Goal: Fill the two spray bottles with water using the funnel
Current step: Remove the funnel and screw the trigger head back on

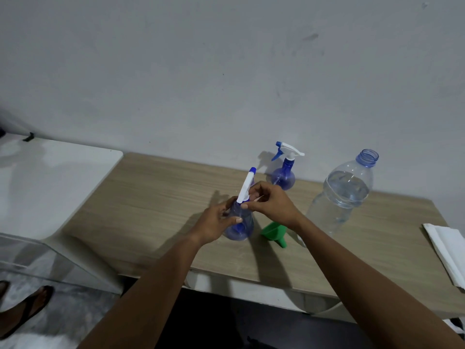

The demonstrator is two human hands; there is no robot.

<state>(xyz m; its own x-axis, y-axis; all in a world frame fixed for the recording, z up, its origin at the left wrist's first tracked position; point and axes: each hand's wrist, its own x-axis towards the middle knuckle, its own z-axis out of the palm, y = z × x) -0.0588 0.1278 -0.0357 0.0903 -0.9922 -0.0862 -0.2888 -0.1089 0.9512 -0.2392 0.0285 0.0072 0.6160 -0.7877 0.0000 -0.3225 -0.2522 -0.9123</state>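
Note:
A blue see-through spray bottle [241,229] stands on the wooden table [156,197] in the middle. My left hand [214,224] is wrapped round its body. My right hand [270,204] pinches the collar under its white and blue spray head [247,185]. A second blue spray bottle [283,172] with its head on stands further back near the wall. A green funnel [274,234] lies on its side just right of the held bottle, partly under my right wrist. A large clear water bottle [344,195], uncapped and partly filled, stands to the right.
A folded white cloth or paper [448,250] lies at the table's right edge. A white surface [50,182] adjoins the table on the left, with a clear box [37,258] below it. A sandalled foot [27,306] is on the floor at lower left.

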